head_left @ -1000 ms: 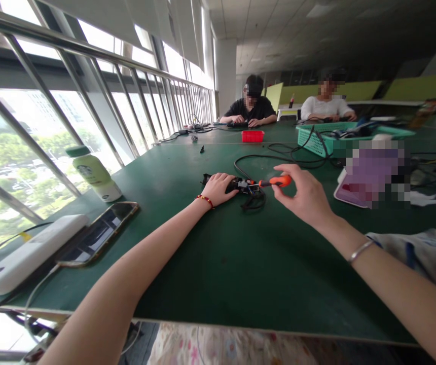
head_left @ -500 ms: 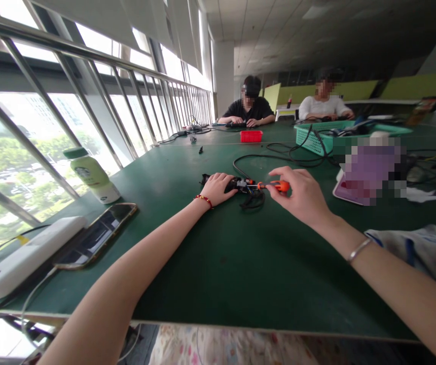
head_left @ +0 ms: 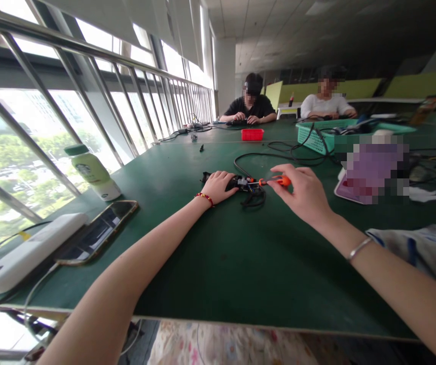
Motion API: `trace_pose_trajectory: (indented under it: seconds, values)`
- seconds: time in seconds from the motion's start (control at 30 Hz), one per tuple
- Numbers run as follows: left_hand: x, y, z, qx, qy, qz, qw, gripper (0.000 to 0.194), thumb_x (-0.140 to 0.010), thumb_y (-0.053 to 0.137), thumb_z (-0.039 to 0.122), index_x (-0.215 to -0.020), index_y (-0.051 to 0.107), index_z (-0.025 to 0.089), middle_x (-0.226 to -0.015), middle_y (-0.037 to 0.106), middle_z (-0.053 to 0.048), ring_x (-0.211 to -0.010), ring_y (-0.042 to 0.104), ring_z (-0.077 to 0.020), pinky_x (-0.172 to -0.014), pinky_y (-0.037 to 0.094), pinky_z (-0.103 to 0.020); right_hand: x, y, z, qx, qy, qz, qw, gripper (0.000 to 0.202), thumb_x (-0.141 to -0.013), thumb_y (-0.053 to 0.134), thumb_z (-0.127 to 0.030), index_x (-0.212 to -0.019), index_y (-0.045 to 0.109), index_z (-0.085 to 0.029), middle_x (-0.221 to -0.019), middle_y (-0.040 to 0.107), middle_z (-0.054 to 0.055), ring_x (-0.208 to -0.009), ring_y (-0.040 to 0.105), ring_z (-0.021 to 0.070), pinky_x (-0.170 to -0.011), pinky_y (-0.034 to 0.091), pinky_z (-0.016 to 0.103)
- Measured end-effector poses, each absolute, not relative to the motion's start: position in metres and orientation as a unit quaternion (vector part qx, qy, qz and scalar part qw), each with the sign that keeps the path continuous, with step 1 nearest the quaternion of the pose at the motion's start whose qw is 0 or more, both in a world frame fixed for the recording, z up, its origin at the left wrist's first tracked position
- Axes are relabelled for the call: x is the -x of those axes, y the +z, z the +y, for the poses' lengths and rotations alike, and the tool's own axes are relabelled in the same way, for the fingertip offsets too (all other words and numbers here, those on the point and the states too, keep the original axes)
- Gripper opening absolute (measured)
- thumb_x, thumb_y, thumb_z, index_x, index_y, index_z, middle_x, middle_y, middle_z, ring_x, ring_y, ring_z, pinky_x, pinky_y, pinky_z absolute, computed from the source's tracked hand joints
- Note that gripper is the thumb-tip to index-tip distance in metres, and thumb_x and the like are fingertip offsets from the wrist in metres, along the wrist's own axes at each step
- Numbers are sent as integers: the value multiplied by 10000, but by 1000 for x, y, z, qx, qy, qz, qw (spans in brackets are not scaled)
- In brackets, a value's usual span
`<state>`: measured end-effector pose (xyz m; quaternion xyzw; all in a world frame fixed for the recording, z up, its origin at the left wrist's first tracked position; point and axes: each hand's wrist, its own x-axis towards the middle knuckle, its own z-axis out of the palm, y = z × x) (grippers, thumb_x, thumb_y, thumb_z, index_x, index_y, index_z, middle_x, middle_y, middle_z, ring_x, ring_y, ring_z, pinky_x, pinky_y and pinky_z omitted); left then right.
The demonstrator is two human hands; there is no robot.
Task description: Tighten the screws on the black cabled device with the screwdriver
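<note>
A black device (head_left: 243,183) with exposed wires lies on the green table (head_left: 218,263), and my left hand (head_left: 220,187) is wrapped over its body. Just right of it, my right hand (head_left: 301,190) holds an orange-handled screwdriver (head_left: 285,180) between thumb and fingers. The screwdriver's shaft points left, its tip at the device's open end. A short loop of black cable (head_left: 254,198) lies below that end, and a longer black cable (head_left: 241,156) curves away behind it.
Left are a green bottle (head_left: 92,172), a phone (head_left: 102,233) and a white power strip (head_left: 31,251). Behind are a red box (head_left: 252,134) and a teal basket (head_left: 315,138). At right lie a purple object (head_left: 373,170) and a cloth (head_left: 419,253). Two people sit across.
My right fingers have shifted slightly around the screwdriver handle. My left hand stays on the device. The camera view has moved a little.
</note>
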<state>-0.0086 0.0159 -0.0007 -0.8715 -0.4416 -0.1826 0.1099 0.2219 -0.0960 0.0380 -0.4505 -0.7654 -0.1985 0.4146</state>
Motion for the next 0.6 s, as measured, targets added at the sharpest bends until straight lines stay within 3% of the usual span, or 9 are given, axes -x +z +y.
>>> trace_pose_trajectory:
  seconds: [0.2, 0.3, 0.47, 0.6]
  values:
    - [8, 0, 16, 871, -179, -445, 107, 475, -857, 498, 463, -1238, 536, 181, -1194, 591, -91, -1105, 506, -270, -996, 392, -410, -223, 41, -95, 483, -140, -766, 400, 324, -945, 361, -396, -1070, 570, -183, -518, 523, -14, -605, 552, 215, -682, 431, 326]
    - [8, 1, 15, 871, -181, -445, 104, 472, -857, 500, 458, -1236, 537, 179, -1190, 592, -94, -1104, 509, -269, -998, 391, -412, -223, 41, -95, 469, -141, -767, 415, 287, -905, 426, -313, -1138, 527, -178, -607, 569, -8, -619, 559, 202, -729, 448, 338]
    - [7, 2, 13, 870, -182, -445, 105, 464, -853, 504, 452, -1228, 542, 179, -1182, 595, -94, -1095, 511, -272, -992, 393, -411, -222, 39, -97, 422, -177, -768, 448, 406, -813, 506, -212, -1216, 461, -204, -962, 656, 64, -849, 609, 221, -800, 460, 367]
    - [8, 1, 14, 870, -181, -445, 106, 465, -856, 499, 456, -1229, 539, 181, -1182, 592, -94, -1095, 510, -270, -997, 389, -409, -221, 39, -98, 442, -181, -771, 422, 266, -850, 510, -283, -1104, 544, -214, -788, 649, 34, -736, 593, 213, -740, 463, 352]
